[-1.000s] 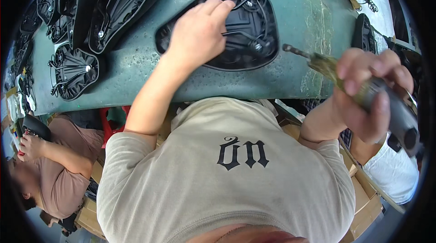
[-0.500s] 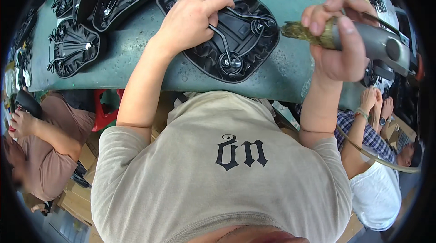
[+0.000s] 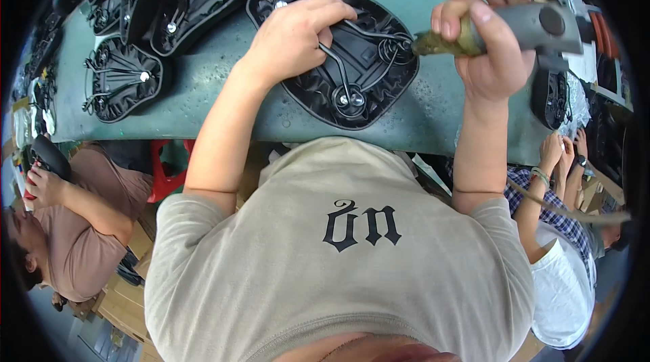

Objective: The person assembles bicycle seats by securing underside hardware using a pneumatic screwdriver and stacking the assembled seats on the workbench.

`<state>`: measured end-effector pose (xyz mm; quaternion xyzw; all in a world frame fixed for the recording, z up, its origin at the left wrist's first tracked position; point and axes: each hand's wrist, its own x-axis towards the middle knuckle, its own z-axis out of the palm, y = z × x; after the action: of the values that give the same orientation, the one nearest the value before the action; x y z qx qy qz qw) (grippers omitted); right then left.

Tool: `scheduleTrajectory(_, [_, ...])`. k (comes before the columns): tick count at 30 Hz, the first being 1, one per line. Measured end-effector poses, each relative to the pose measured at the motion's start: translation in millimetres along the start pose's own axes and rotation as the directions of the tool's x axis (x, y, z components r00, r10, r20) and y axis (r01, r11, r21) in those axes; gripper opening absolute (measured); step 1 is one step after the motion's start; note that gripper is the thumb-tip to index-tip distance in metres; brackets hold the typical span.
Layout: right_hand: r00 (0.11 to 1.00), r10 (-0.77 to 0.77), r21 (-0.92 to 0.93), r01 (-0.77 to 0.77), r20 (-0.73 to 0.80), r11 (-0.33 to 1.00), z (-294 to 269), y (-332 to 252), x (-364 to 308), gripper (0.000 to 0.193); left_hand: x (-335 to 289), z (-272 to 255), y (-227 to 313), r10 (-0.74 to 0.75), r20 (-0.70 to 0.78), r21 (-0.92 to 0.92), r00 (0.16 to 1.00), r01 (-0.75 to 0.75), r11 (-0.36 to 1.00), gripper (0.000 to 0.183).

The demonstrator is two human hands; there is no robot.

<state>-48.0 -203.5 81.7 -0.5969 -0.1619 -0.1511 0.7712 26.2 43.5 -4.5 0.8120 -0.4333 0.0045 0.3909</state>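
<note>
The green table (image 3: 203, 81) carries other seats (image 3: 210, 0), some cut off at the top edge; before me one seat (image 3: 365, 57) lies underside up, beneath my left hand (image 3: 294, 34) and left of my right hand (image 3: 491, 47). The driver (image 3: 531, 27) is wrapped in my right fingers, its tip hard to make out against a coil (image 3: 401, 47); my left curls over the frame (image 3: 372, 36), fingertips hidden; whether it grips, I cannot tell.

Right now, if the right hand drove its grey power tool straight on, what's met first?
Probably the metal coil spring at the wide end of the black wedge-shaped seat; the grey power tool looks close, depth unclear.
</note>
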Motion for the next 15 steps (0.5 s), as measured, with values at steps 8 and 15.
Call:
scheduleTrajectory(8, [0.984, 0.095, -0.011, -0.097, -0.151, 0.995, 22.0, -14.5, -4.5, 0.035, -4.2, -15.1, 10.6, 0.121, 0.156, 0.027, 0.980, -0.126, 0.992, 0.049])
scheduleTrajectory(15, [0.963, -0.197, 0.045, 0.209, -0.186, 0.977, 16.9, -32.2, -22.8, 0.037, -45.4, -35.1, 35.6, -0.050, -0.060, 0.136, 0.997, 0.058, 0.989, 0.039])
